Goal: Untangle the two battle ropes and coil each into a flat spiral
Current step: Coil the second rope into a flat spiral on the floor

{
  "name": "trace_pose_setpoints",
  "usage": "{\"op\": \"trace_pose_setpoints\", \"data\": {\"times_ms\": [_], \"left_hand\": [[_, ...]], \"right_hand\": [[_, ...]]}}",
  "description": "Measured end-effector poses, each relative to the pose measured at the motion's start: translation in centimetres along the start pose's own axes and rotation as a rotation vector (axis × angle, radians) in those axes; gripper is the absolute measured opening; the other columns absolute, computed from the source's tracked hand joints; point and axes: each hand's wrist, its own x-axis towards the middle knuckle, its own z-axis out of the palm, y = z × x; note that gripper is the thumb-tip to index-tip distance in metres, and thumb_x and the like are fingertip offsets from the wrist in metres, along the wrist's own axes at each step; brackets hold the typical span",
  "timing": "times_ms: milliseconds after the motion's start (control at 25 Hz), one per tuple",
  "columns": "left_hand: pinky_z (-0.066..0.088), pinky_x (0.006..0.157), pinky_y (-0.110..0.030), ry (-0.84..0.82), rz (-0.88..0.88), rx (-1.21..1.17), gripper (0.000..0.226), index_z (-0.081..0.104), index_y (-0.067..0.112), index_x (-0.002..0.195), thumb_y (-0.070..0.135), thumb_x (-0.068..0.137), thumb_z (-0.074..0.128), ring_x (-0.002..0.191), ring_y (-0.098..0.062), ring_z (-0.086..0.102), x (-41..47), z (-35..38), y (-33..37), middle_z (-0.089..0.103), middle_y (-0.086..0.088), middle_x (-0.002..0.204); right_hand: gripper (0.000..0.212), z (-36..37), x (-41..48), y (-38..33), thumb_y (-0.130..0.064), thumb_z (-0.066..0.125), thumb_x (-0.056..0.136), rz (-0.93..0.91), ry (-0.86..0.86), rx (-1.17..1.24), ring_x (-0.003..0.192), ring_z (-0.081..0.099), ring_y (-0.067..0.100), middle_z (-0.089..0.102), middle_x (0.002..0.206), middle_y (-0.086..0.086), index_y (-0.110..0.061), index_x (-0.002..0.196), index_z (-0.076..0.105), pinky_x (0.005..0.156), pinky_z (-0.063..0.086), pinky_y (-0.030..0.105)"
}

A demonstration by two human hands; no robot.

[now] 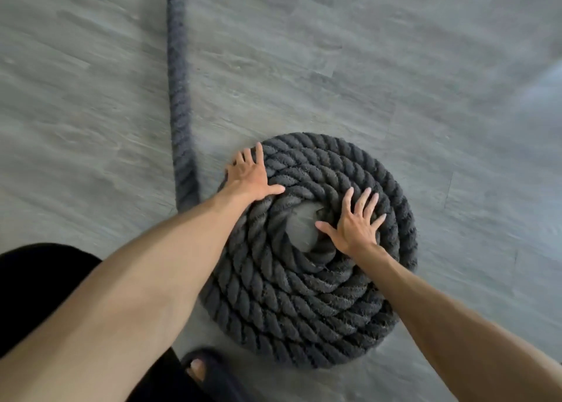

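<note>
Grey plank-patterned floor (425,82), blurred toward the edges. Dark rope coil (313,295) flat on it, near centre, bare gap in its middle. Left hand (252,175) flat, fingers spread, on the coil's far-left rim. Right hand (354,225) splayed likewise, just right of the gap. Straight rope (179,97) left of the coil, stretching far. Sandal (209,371) near.

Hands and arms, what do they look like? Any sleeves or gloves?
The left arm and right arm are bare, no sleeves in view. The left hand and right hand wear no gloves, rings or watch.
</note>
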Motion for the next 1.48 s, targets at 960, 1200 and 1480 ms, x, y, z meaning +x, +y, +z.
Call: {"op": "trace_pose_setpoints", "data": {"times_ms": [960, 1200, 1480], "left_hand": [[0.047, 0.083, -0.04, -0.065, -0.666, -0.109, 0.118, 0.015, 0.001, 0.148, 0.091, 0.074, 0.033, 0.123, -0.033, 0.051, 9.4, -6.7, -3.4, 0.038, -0.018, 0.143], [0.031, 0.11, -0.057, -0.206, -0.557, 0.031, 0.111, 0.011, 0.013, 0.154, 0.079, 0.076, 0.055, 0.14, -0.042, 0.03, 8.8, -12.0, -1.1, 0.022, -0.02, 0.156], [-0.004, 0.112, -0.071, -0.162, -0.139, 0.053, 0.157, -0.031, 0.025, 0.15, 0.079, 0.05, 0.077, 0.148, -0.044, -0.015, 22.1, -15.4, -0.2, -0.022, -0.02, 0.16]], "right_hand": [[0.097, -17.2, 24.7, -13.7, -0.054, 0.059, 0.095, -0.632, 0.041, -0.362, 0.152, -0.025, 0.035, -0.02, 0.167, 0.01, -0.024, 0.162, -0.004, 0.115, -0.006, 0.074], [0.119, -14.2, 17.4, -5.5, -0.079, 0.047, 0.085, -0.079, -0.019, 0.055, 0.149, -0.029, 0.04, -0.03, 0.16, 0.027, -0.01, 0.159, -0.017, 0.108, -0.002, 0.081], [0.122, -12.8, 19.9, -9.0, -0.082, 0.044, 0.082, 0.041, 0.03, 0.035, 0.144, -0.029, 0.054, -0.028, 0.156, 0.037, -0.007, 0.158, -0.015, 0.1, 0.001, 0.088]]}}
